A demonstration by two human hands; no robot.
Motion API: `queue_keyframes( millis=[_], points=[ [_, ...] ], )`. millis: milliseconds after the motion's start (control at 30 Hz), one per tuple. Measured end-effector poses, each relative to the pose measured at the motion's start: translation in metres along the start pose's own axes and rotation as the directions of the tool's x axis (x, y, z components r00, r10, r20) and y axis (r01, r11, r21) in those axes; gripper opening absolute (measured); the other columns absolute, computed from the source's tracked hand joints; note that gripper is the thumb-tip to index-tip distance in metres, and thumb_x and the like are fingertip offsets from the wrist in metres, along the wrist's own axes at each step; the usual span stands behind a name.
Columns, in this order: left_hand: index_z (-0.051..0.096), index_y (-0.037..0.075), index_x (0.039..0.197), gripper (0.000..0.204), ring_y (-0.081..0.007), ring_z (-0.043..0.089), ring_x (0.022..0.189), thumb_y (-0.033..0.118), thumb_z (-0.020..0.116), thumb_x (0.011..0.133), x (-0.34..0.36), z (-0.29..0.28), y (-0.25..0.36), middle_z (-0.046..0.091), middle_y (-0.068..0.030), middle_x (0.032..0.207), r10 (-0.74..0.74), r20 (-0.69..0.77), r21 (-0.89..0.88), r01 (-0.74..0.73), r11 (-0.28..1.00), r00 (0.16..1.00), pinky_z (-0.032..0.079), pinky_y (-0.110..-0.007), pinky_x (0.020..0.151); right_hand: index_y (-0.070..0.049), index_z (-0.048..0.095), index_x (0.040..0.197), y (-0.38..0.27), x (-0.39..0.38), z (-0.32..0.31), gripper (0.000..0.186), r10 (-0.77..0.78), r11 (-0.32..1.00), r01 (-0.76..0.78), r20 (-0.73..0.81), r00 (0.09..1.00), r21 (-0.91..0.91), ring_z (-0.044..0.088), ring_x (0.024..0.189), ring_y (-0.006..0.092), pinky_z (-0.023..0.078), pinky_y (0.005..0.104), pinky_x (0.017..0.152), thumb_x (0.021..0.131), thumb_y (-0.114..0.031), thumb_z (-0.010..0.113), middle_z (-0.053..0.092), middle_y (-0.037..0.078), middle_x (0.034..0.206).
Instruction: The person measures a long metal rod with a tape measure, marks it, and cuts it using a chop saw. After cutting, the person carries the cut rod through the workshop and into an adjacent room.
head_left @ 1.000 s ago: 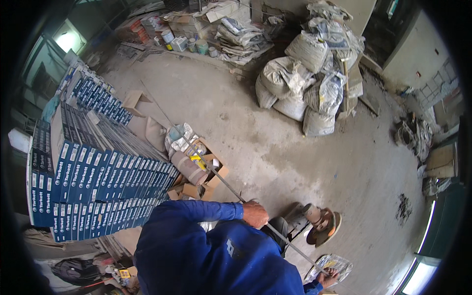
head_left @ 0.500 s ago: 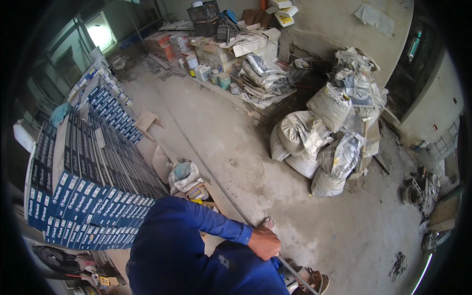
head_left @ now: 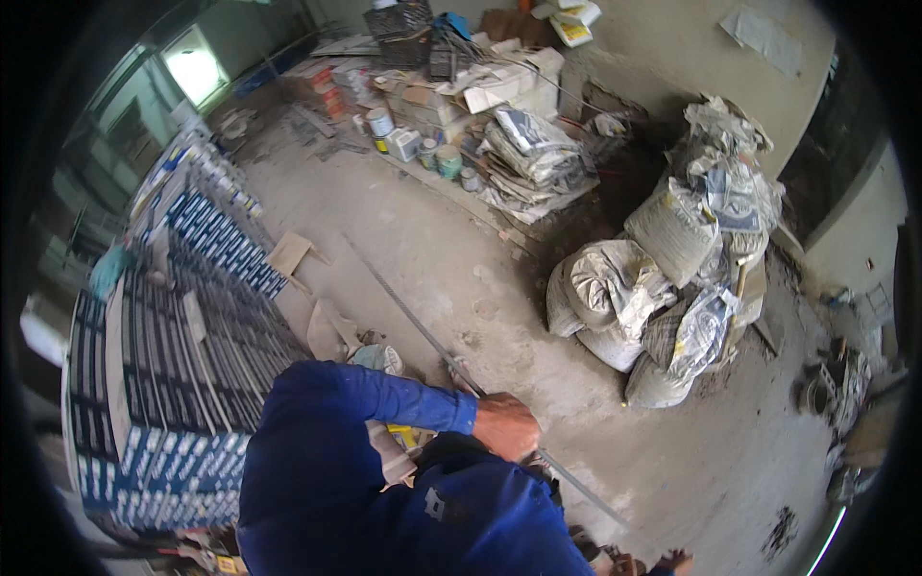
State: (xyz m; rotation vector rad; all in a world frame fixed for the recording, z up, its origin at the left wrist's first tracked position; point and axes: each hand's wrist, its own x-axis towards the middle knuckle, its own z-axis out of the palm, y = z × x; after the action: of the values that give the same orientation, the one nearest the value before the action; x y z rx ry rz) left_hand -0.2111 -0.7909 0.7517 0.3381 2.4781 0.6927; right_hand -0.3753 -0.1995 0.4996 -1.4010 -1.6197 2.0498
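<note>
A long, thin grey steel bar [head_left: 408, 315], ribbed like rebar, slants over the concrete floor from the upper left toward the lower right. My left hand [head_left: 507, 425], at the end of a blue sleeve, is closed around it. Beyond the fist, the bar's nearer length stretches down to the right and blurs. Low at the bottom edge, my right hand [head_left: 677, 562] shows in part, blurred, its fingers apart and off the bar. A foot [head_left: 463, 374] is partly visible beside the bar, past my left forearm.
Stacked blue-and-white boxes [head_left: 182, 470] rise at the left, near a small wooden stool [head_left: 290, 254]. Full sacks [head_left: 610, 288] are heaped at the right. Paint cans [head_left: 448, 160] and folded empty sacks [head_left: 538, 149] lie along the back. A bucket [head_left: 818, 396] stands far right.
My left hand has shifted slightly left and up, still gripping the bar. The bar's far end sits closer to me. My right hand has come into view at the bottom. The view has tilted slightly.
</note>
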Motion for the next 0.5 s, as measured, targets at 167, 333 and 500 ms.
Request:
queue_keyframes(
  millis=[167,333,500],
  points=[
    [0.063,0.001,0.075,0.016,-0.0429,0.064,0.076,0.015,0.057,0.075,-0.05,-0.032,-0.145,0.063,-0.0231,0.072,-0.046,0.028,0.02,0.045,0.999,0.999,0.05,-0.051,0.071,-0.006,0.052,0.088,0.091,-0.077,0.077,0.027,-0.078,0.995,0.074,-0.071,0.994,-0.06,0.052,0.061,0.0202,0.043,0.0356,0.054,0.095,-0.031,0.043,0.056,0.008,0.074],
    [0.061,-0.001,0.073,0.022,-0.0418,0.064,0.073,0.018,0.055,0.082,-0.111,-0.058,-0.278,0.063,-0.023,0.072,-0.061,0.002,-0.091,0.061,0.994,0.998,0.05,-0.051,0.065,-0.007,0.052,0.098,0.175,-0.156,0.158,0.026,0.111,0.986,-0.118,-0.057,0.992,-0.117,0.052,0.065,0.0212,0.042,0.0369,0.055,0.09,-0.029,0.04,0.061,0.008,0.082],
    [0.057,0.001,0.072,0.029,-0.0431,0.061,0.065,0.024,0.052,0.089,-0.159,-0.094,-0.378,0.059,-0.0232,0.068,0.01,0.084,0.023,-0.012,1.0,0.996,0.049,-0.052,0.059,-0.009,0.063,0.107,0.257,-0.238,0.191,0.037,0.24,0.967,-0.242,-0.041,0.97,-0.076,0.06,0.086,0.0257,0.051,0.0418,0.065,0.09,-0.039,0.05,0.066,0.011,0.096]
  ],
)
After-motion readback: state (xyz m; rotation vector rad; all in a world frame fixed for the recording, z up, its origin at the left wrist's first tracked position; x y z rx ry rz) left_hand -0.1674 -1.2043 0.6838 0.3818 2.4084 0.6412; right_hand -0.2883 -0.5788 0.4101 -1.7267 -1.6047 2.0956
